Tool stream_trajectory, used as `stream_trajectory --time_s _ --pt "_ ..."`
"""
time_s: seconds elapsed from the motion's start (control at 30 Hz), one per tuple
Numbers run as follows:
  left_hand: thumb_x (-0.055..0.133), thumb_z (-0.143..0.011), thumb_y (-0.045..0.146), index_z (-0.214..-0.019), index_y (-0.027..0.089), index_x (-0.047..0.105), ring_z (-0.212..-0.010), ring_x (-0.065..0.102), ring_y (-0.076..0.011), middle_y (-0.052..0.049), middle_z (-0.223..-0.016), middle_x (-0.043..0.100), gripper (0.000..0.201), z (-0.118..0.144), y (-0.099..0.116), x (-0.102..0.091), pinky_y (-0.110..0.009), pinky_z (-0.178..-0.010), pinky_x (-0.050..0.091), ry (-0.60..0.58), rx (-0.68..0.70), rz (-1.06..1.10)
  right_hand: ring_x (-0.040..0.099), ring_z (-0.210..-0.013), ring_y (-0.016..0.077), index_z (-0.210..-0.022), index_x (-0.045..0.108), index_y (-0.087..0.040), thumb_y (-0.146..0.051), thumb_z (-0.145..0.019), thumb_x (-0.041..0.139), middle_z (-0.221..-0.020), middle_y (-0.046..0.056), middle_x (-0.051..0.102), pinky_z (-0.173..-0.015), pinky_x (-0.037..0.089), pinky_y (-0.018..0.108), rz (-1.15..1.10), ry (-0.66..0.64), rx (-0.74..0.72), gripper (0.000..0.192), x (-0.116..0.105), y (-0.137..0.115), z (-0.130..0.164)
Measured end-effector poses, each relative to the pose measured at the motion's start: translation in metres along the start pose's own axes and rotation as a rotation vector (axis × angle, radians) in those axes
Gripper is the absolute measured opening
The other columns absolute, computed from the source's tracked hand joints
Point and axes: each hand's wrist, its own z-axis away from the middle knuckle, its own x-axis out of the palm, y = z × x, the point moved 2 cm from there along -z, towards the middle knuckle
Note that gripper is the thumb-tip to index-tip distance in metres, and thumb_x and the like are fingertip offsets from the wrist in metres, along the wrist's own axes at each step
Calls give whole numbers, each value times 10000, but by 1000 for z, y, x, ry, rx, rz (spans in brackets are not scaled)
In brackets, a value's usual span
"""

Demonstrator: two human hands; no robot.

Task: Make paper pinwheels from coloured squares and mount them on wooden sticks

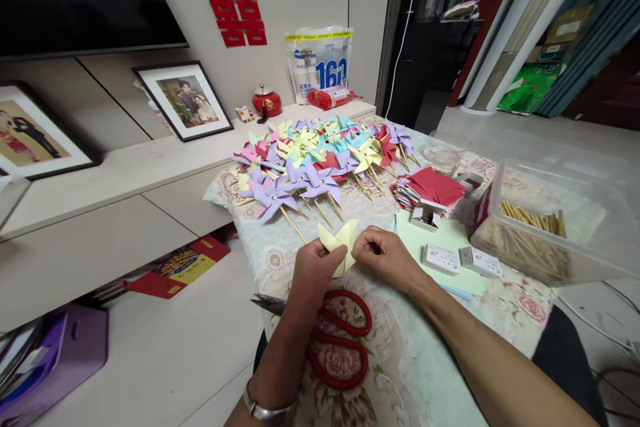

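The left grip [313,270] was found grasping a piece of pale yellow paper [345,240], its thumb laid over the near face and the fingers behind, presumably so that the folded points stayed together. The right grip [383,253] was pinched at the paper's right edge, seemingly for fine work against the left grip's steady hold; whether it also held something small could not be told. The paper was held up just above the counter [417,350], near its front side, where both forearms could come in freely. Beneath the left forearm, scissors [369,320] lay flat, blades pointing left and red loops partly covered, probably set down there to be close at hand. Pinwheels [320,183] on sticks were crowded along the far side, heads mostly away from the person, an arrangement judged to leave the near side free for handling. To the right, a stack of coloured paper [433,187], an open small box [426,215] and two shut boxes [440,259] stood near one another, apparently for easy reach. A clear tub [493,233] beyond them kept loose sticks [533,223] contained.
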Motion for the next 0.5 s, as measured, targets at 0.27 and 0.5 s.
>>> stream_trajectory --time_s 0.27,0.5 --pt "826 -541 276 -731 121 749 -529 599 -135 -31 -635 737 257 -3 -4 -3 -233 -529 450 19 -11 -11 424 -582 103 -649 613 -165 -179 -756 600 -678 -26 488 -556 332 242 59 11 -34 109 0 0 0" --pt "829 -542 272 -721 126 757 -543 603 -133 -28 -633 738 242 0 -1 -2 -225 -539 456 16 -11 -21 418 -575 104 -647 614 -164 -208 -763 601 -669 -27 482 -549 328 243 34 8 -31 125 0 -1 0"
